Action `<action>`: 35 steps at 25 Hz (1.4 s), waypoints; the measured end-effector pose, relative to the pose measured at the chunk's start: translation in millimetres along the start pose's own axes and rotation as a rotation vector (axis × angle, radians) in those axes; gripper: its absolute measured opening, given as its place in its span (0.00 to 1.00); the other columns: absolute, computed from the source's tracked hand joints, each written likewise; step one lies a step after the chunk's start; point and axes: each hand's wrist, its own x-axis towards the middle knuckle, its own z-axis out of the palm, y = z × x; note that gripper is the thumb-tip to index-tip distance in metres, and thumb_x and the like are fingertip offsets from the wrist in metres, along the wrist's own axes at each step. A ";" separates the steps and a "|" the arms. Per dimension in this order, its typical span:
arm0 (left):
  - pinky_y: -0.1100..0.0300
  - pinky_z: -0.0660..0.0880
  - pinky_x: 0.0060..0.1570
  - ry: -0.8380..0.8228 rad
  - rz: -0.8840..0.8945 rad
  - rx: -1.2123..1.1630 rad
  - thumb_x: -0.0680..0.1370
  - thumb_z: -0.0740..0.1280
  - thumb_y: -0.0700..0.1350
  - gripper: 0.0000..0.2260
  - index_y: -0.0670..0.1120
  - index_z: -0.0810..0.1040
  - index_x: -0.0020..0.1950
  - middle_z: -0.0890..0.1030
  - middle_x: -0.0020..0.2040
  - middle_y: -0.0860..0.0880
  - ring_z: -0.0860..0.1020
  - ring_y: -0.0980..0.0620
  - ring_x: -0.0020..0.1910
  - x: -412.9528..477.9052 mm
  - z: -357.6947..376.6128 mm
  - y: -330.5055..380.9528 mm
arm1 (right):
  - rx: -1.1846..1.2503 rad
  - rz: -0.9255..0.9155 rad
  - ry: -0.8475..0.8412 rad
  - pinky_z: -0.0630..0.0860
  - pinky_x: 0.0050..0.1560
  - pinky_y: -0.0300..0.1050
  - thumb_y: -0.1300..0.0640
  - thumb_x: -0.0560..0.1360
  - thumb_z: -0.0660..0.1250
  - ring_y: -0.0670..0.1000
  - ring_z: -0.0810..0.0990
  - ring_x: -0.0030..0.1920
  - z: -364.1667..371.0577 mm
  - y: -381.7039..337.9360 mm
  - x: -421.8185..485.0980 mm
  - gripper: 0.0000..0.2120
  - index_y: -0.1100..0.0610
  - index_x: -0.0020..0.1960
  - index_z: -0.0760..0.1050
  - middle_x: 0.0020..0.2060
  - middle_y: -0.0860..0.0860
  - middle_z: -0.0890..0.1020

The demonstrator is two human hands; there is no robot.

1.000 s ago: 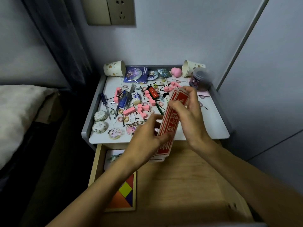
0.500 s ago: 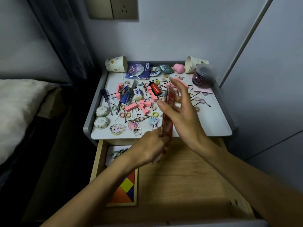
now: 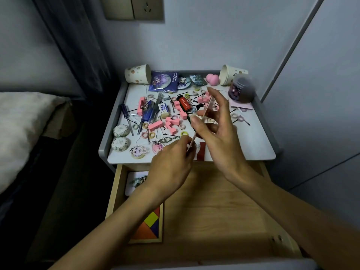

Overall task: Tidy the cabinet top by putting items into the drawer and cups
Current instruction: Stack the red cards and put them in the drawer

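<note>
My right hand point(image 3: 216, 133) holds a thin stack of red cards point(image 3: 200, 117) edge-on above the front of the counter point(image 3: 253, 141), thumb and fingertips pinching its upper half while the other fingers fan out toward 12 o'clock. My left hand point(image 3: 171, 164) pinches the lower end of the same stack, fingers curled shut around it, just over the counter's front edge. One red card face point(image 3: 200, 151) shows below my right palm.

The counter is crowded. At 11 o'clock a paper cup point(image 3: 138, 74) lies on its side; at 1 o'clock a second paper cup point(image 3: 228, 74) lies tipped too, with a pink heart-shaped sponge point(image 3: 212, 79) just beside it and a clear jar point(image 3: 241, 90) of dark beads in front of it. Pink blocks point(image 3: 155, 124), hair pins, small rings and a blue screwdriver point(image 3: 126, 117) are scattered across the middle and toward 9 o'clock. Two round green-patterned tins point(image 3: 120, 137) sit at the left front edge, near cartoon keychains point(image 3: 138, 151).

Below, at 6 o'clock, the drawer point(image 3: 214, 211) stands pulled open. A coloured tangram puzzle point(image 3: 150, 225) lies flat in its left side, with a white picture card point(image 3: 136, 182) beyond it.
</note>
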 end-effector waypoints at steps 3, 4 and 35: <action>0.47 0.76 0.43 0.069 0.076 0.124 0.83 0.55 0.51 0.10 0.50 0.71 0.61 0.79 0.50 0.48 0.78 0.45 0.46 -2.0 1.6 -3.5 | 0.012 0.010 -0.039 0.78 0.58 0.41 0.47 0.74 0.68 0.40 0.76 0.62 -1.3 -0.5 0.1 0.31 0.41 0.74 0.59 0.66 0.40 0.72; 0.47 0.76 0.43 0.073 0.085 0.136 0.83 0.55 0.51 0.10 0.50 0.71 0.61 0.79 0.49 0.48 0.78 0.45 0.45 -2.2 1.6 -4.3 | 0.014 0.016 -0.043 0.78 0.60 0.46 0.46 0.75 0.68 0.43 0.77 0.63 -2.0 0.5 0.1 0.30 0.40 0.73 0.60 0.67 0.44 0.73; 0.60 0.80 0.38 -0.178 -0.161 -0.616 0.80 0.65 0.46 0.13 0.36 0.78 0.45 0.85 0.40 0.47 0.84 0.52 0.38 -33.4 -65.0 -21.8 | -0.281 0.323 -0.293 0.78 0.35 0.37 0.56 0.77 0.68 0.46 0.84 0.38 -15.6 -13.1 -12.1 0.05 0.58 0.45 0.79 0.40 0.50 0.86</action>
